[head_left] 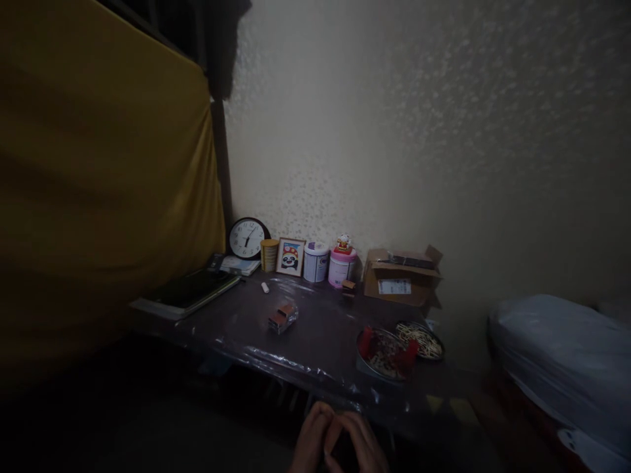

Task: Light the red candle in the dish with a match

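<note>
Low in the head view, just off the table's front edge, my left hand and my right hand meet at the fingertips. Both have bent, closed fingers. A small brownish patch shows between them, too dark to tell whether it is a held piece or a finger. Nearest on the table is a round tin with red pieces and small bits inside. Beside it lies a round tray of thin pale sticks. A small brown block in clear wrap sits mid-table.
Along the wall stand a clock, a yellow cup, a framed panda picture, a white canister, a pink canister and an open cardboard box. A dark flat folder lies left, near a yellow curtain.
</note>
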